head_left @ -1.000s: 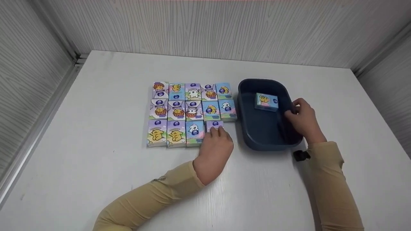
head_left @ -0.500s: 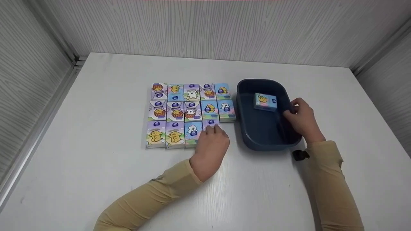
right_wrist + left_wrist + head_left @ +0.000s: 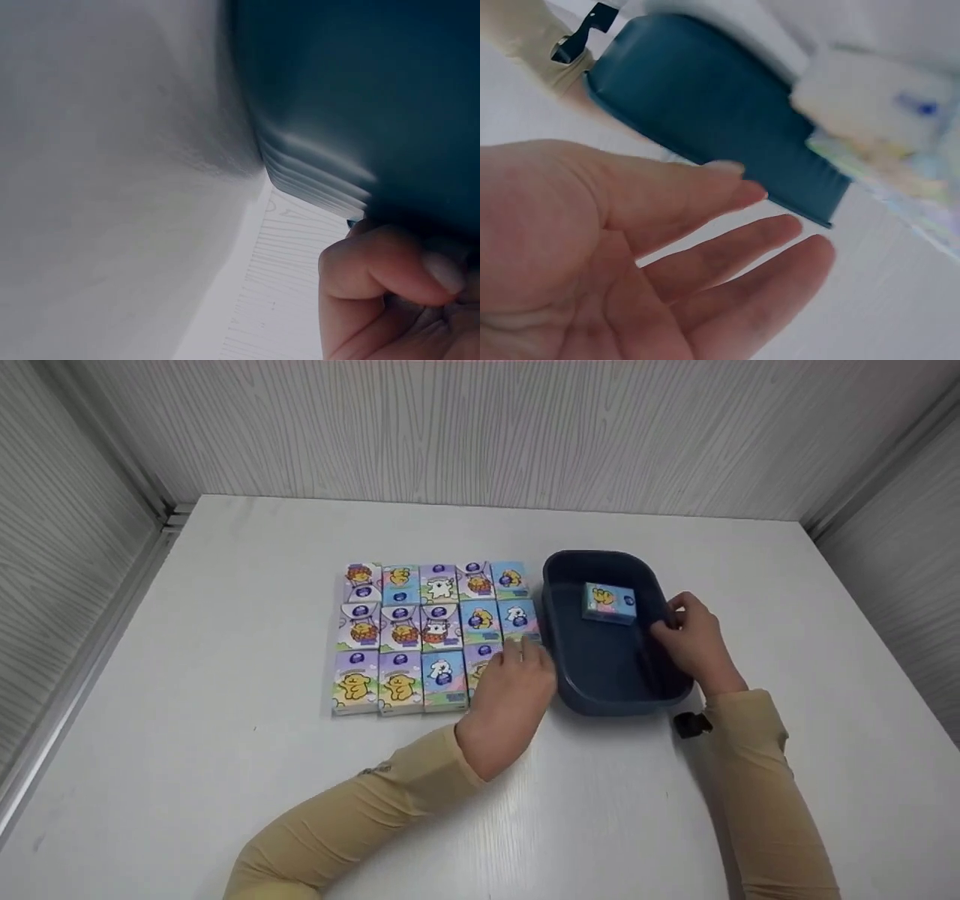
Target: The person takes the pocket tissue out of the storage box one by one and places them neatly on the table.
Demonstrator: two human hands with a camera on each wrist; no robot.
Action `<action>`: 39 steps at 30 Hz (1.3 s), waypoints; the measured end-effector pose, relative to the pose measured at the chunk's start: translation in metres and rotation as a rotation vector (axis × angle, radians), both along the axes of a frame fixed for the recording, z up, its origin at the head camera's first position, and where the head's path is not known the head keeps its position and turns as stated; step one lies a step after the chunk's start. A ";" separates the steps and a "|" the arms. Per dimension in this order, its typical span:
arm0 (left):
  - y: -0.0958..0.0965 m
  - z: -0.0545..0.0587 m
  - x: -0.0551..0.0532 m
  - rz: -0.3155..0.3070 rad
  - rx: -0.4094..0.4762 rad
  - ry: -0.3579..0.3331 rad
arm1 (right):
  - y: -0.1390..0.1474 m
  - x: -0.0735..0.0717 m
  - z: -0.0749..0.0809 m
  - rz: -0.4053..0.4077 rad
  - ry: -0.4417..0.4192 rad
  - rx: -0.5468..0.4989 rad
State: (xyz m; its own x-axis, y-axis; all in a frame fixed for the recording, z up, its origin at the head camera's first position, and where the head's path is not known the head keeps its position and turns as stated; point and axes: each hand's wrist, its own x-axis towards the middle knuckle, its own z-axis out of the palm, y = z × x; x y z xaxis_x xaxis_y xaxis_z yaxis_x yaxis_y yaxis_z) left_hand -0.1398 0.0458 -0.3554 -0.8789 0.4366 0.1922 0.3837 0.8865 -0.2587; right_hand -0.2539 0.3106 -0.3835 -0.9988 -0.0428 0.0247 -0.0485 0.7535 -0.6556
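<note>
My left hand [image 3: 514,697] hovers at the right end of the front row of small cartoon-printed packs, by the left side of the dark blue plastic bin [image 3: 600,709]. Nothing lies between its fingers, which the left wrist view shows relaxed and apart. The purple pack [image 3: 480,660] beside them is partly covered by the hand. My right hand [image 3: 697,645] grips the bin's right rim, thumb inside; the right wrist view shows its curled fingers [image 3: 375,262] at the bin wall. Inside the bin, toward the back, lies one blue pack [image 3: 609,603].
Three tight rows of packs [image 3: 401,630] with cartoon animals lie left of the bin on the white table [image 3: 187,780]. Grey wood-grain panels [image 3: 465,431] rise behind and at both sides. A black clip [image 3: 690,725] sits by the right cuff.
My left hand has come off the purple pack at the front row's end and shifted right toward the bin. My right hand keeps its hold on the rim. The head view has shifted slightly.
</note>
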 end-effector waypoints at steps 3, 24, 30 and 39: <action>0.016 0.012 -0.013 -0.079 -0.048 -0.013 | -0.002 0.000 -0.001 -0.005 0.005 -0.001; 0.058 0.008 -0.088 -0.320 -0.019 -0.331 | -0.006 -0.002 -0.003 -0.008 -0.003 -0.005; 0.063 0.008 -0.098 -0.241 -0.023 -0.367 | -0.004 -0.001 0.000 -0.008 0.003 -0.011; 0.065 0.003 -0.110 -0.200 -0.033 -0.471 | -0.001 -0.002 -0.001 -0.008 0.015 0.003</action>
